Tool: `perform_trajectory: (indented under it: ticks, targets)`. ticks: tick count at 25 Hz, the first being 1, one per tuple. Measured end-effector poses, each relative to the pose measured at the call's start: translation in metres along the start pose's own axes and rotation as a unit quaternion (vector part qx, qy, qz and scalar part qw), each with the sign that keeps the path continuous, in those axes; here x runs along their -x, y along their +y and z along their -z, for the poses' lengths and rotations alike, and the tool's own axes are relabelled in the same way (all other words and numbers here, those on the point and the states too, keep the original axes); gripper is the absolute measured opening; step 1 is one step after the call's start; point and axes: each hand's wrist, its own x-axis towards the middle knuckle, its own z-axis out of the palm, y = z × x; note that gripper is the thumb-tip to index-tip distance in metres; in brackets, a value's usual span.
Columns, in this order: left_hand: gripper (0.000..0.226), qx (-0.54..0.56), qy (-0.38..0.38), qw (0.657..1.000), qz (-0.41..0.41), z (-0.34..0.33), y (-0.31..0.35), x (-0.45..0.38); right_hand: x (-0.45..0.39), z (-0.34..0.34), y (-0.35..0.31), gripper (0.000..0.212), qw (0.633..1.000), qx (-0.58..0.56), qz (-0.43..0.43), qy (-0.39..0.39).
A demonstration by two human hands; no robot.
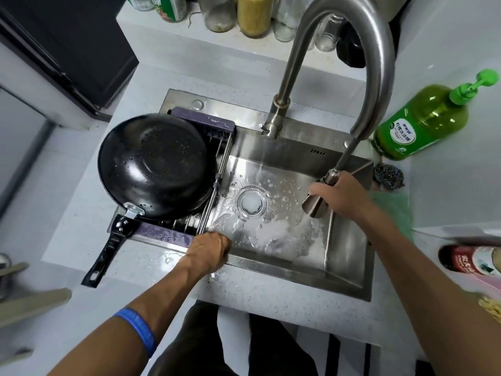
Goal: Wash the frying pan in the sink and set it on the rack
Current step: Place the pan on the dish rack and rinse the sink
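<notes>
The black frying pan [154,164] lies upside down on the wire rack [217,183] over the left part of the steel sink [292,158], wet with drops. Its black handle [108,248] sticks out toward me over the counter. My right hand [341,196] grips the pull-out spray head [315,206] of the tap, and water sprays down-left onto the foamy sink floor. My left hand [208,251] is curled over the sink's front rim next to the rack's near purple end bar [162,234].
A green dish-soap pump bottle [423,123] stands right of the sink, with a steel scourer [387,176] and a green cloth [393,210] beside it. Jars and bottles [254,14] line the ledge behind the tap. A red-labelled bottle [471,260] lies at the right.
</notes>
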Motion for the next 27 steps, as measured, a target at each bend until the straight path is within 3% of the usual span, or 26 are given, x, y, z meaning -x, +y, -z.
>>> perform_trajectory:
  ticks: [8,11,15,19,27]
  targets:
    - [0.012,-0.002,0.006,1.000,0.000,-0.005,-0.003,-0.004,-0.004,0.043,-0.006,0.036,0.965,0.253,-0.044,0.054]
    - [0.013,0.005,0.003,1.000,0.003,-0.005,-0.002,-0.003,-0.002,0.047,-0.005,0.038,0.958,0.280,-0.059,0.005]
    - [0.012,0.006,-0.007,1.000,-0.008,-0.005,-0.002,-0.005,0.007,0.036,-0.003,0.038,0.982,0.175,-0.051,-0.049]
    - [0.008,0.020,-0.018,1.000,0.009,-0.010,-0.006,-0.003,0.003,-0.003,-0.017,0.033,0.996,-0.088,0.008,-0.028]
    - [0.018,0.044,0.003,0.999,0.011,-0.007,-0.007,0.008,-0.012,-0.030,-0.035,0.014,0.984,-0.177,-0.003,-0.002]
